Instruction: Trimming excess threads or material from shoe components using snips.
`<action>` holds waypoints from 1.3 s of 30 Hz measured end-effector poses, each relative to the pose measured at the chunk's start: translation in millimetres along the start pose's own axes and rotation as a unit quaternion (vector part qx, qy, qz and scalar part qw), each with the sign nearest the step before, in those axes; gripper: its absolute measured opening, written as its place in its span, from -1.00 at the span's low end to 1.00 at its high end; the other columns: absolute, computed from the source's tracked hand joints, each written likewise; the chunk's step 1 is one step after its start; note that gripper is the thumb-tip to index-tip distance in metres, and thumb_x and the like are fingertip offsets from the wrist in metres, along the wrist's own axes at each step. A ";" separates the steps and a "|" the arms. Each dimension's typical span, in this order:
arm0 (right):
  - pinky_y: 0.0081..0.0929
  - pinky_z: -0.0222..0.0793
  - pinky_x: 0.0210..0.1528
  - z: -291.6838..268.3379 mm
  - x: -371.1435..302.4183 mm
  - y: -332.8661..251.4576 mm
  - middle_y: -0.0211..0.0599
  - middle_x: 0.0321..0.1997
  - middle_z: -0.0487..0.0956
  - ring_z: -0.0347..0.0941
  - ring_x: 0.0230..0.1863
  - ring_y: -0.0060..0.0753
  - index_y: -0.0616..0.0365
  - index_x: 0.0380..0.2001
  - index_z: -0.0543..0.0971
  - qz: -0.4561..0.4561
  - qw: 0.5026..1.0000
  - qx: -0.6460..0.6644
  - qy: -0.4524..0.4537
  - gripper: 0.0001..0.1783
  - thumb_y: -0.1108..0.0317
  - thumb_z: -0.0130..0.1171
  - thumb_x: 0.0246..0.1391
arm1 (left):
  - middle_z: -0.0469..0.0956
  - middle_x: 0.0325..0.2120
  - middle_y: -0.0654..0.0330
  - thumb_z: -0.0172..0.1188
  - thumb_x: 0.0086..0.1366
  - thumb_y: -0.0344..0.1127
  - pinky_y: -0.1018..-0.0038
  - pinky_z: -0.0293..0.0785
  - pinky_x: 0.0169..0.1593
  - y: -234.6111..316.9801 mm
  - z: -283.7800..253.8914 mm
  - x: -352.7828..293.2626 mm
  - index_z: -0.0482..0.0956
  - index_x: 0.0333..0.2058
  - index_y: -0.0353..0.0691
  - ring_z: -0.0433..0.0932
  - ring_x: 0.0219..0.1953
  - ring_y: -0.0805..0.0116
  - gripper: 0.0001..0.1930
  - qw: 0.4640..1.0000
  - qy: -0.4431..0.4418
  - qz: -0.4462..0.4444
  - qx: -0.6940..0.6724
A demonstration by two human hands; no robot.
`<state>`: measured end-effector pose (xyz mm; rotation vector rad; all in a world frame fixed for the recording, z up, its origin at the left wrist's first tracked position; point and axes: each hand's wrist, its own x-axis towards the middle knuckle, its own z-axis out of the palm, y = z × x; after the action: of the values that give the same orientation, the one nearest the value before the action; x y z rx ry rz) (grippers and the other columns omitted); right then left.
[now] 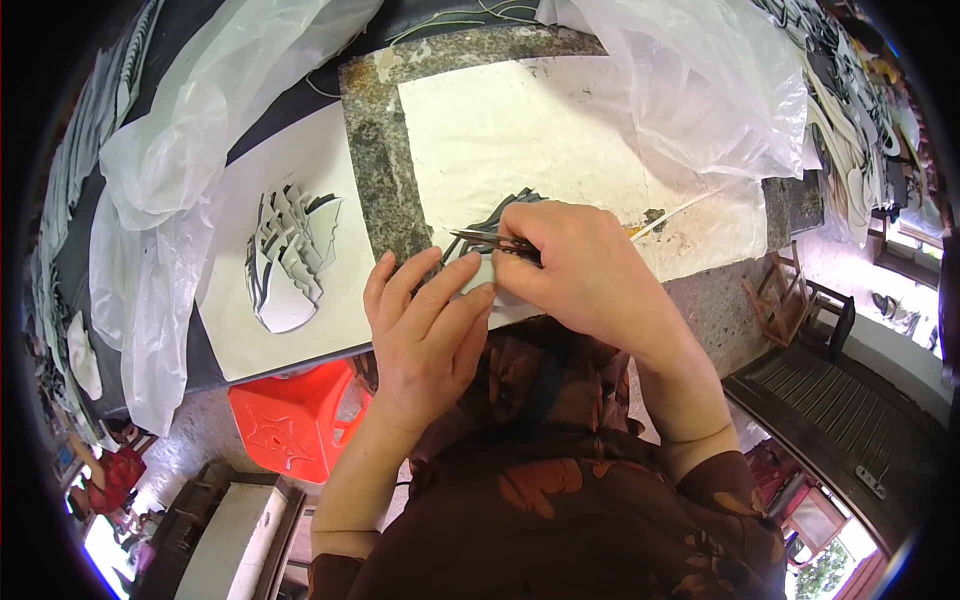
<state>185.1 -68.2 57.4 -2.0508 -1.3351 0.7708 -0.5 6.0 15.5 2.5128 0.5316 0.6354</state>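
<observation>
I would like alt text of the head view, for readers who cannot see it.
A person's right hand holds a dark, slim tool over cut grey and black pieces, while the left hand rests against them. Another fanned pile lies on white paper to the left, with a red plastic stool below.

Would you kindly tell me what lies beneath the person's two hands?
Layered dark and pale pieces peek out, with a white sheet beyond them; the left hand and right hand cover the rest.
</observation>
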 end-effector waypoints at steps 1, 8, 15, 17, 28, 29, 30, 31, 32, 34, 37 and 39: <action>-0.16 0.39 -0.36 -0.5 0.0 0.5 -0.02 -0.48 0.55 0.50 -0.43 0.09 0.23 -0.41 0.55 0.001 1.000 0.003 -0.001 -0.78 0.26 0.17 0.04 | 0.59 0.01 0.25 0.33 0.13 -0.36 0.04 0.14 0.33 0.1 0.0 -0.4 0.68 -0.22 -0.06 0.46 0.09 0.11 -0.80 1.000 -0.007 0.002 0.001; -0.12 0.48 -0.24 -11.6 -1.3 -4.8 -0.04 -0.45 0.60 0.56 -0.35 0.08 0.25 -0.39 0.58 0.030 0.999 0.007 -0.027 -0.80 0.30 0.13 0.07 | 0.62 -0.02 0.22 0.32 0.14 -0.41 0.04 0.16 0.32 1.9 4.6 -4.1 0.67 -0.23 -0.12 0.48 0.07 0.10 -0.81 1.000 0.005 -0.008 -0.004; -0.19 0.40 -0.36 -12.5 -1.3 4.3 -0.01 -0.50 0.55 0.50 -0.45 0.06 0.24 -0.37 0.58 0.022 1.000 0.001 -0.021 -0.75 0.23 0.16 0.07 | 0.61 -0.04 0.27 0.30 0.17 -0.37 0.05 0.12 0.34 2.5 9.6 -3.0 0.67 -0.14 -0.08 0.48 0.04 0.16 -0.75 1.000 0.015 -0.019 0.002; -0.18 0.40 -0.36 -13.1 -0.9 5.2 -0.01 -0.49 0.55 0.50 -0.44 0.08 0.24 -0.37 0.57 0.019 1.000 0.003 -0.024 -0.75 0.23 0.16 0.06 | 0.59 -0.03 0.31 0.30 0.19 -0.34 0.03 0.09 0.35 3.2 9.5 -2.1 0.67 -0.08 -0.04 0.47 0.04 0.19 -0.71 0.999 0.016 -0.027 0.004; -0.27 0.40 -0.40 -22.5 1.8 4.7 -0.04 -0.52 0.55 0.50 -0.50 -0.02 0.25 -0.37 0.59 0.050 0.998 0.013 -0.043 -0.75 0.25 0.18 0.03 | 0.57 -0.06 0.32 0.29 0.19 -0.36 0.01 0.08 0.34 8.9 5.2 3.5 0.65 0.01 -0.06 0.45 0.02 0.20 -0.63 0.999 -0.008 -0.026 0.031; -0.28 0.39 -0.41 -22.7 2.0 5.6 -0.04 -0.53 0.55 0.49 -0.51 -0.04 0.25 -0.37 0.59 0.056 0.997 0.020 -0.044 -0.75 0.25 0.19 0.03 | 0.57 -0.06 0.32 0.29 0.19 -0.36 0.01 0.08 0.34 9.3 5.1 3.6 0.65 0.01 -0.06 0.45 0.02 0.20 -0.63 0.999 -0.008 -0.027 0.031; -0.28 0.39 -0.41 -22.0 2.1 7.1 -0.04 -0.53 0.55 0.49 -0.51 -0.04 0.25 -0.37 0.59 0.057 0.997 0.019 -0.045 -0.75 0.25 0.19 0.03 | 0.57 -0.06 0.32 0.29 0.18 -0.36 0.01 0.08 0.35 9.3 4.9 3.5 0.65 0.01 -0.06 0.45 0.02 0.20 -0.62 0.999 -0.009 -0.027 0.032; -0.29 0.39 -0.41 -20.4 2.1 9.0 -0.04 -0.54 0.54 0.49 -0.51 -0.05 0.25 -0.37 0.59 0.053 0.998 0.019 -0.038 -0.75 0.25 0.19 0.03 | 0.57 -0.06 0.32 0.29 0.18 -0.37 0.01 0.08 0.35 9.2 5.0 3.2 0.65 0.01 -0.06 0.45 0.02 0.20 -0.62 0.999 -0.010 -0.026 0.034; -0.29 0.38 -0.42 -19.9 2.4 9.7 -0.04 -0.54 0.54 0.49 -0.52 -0.06 0.25 -0.37 0.59 0.049 0.998 0.019 -0.030 -0.75 0.25 0.19 0.03 | 0.57 -0.06 0.32 0.29 0.18 -0.37 0.01 0.08 0.35 9.4 4.7 3.2 0.65 0.01 -0.06 0.45 0.02 0.20 -0.62 0.999 -0.009 -0.026 0.033; -0.29 0.37 -0.42 -20.3 3.6 10.0 -0.04 -0.54 0.54 0.48 -0.52 -0.06 0.25 -0.37 0.59 0.043 0.999 0.016 -0.028 -0.75 0.25 0.19 0.03 | 0.56 -0.07 0.32 0.29 0.17 -0.37 0.00 0.08 0.35 10.2 4.4 3.3 0.65 0.02 -0.07 0.45 0.02 0.20 -0.61 0.999 -0.010 -0.027 0.037; -0.28 0.37 -0.43 -20.4 4.7 10.4 -0.05 -0.55 0.53 0.47 -0.53 -0.06 0.25 -0.37 0.59 0.037 0.999 0.011 -0.026 -0.75 0.25 0.20 0.03 | 0.57 -0.08 0.25 0.25 0.21 -0.39 0.06 0.10 0.36 12.6 2.1 6.4 0.66 -0.01 -0.13 0.45 0.04 0.19 -0.65 0.999 -0.019 -0.024 0.040; -0.28 0.36 -0.43 -21.5 5.6 10.7 -0.05 -0.55 0.53 0.46 -0.53 -0.06 0.25 -0.37 0.59 0.038 0.999 0.008 -0.026 -0.75 0.24 0.20 0.03 | 0.56 -0.09 0.25 0.25 0.20 -0.40 0.05 0.10 0.36 13.7 1.2 8.6 0.66 -0.01 -0.13 0.45 0.03 0.19 -0.65 0.999 -0.023 -0.024 0.040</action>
<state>209.0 -69.8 63.3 -2.0916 -1.2823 0.8709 10.5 -1.3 24.9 2.5741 0.6104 0.5463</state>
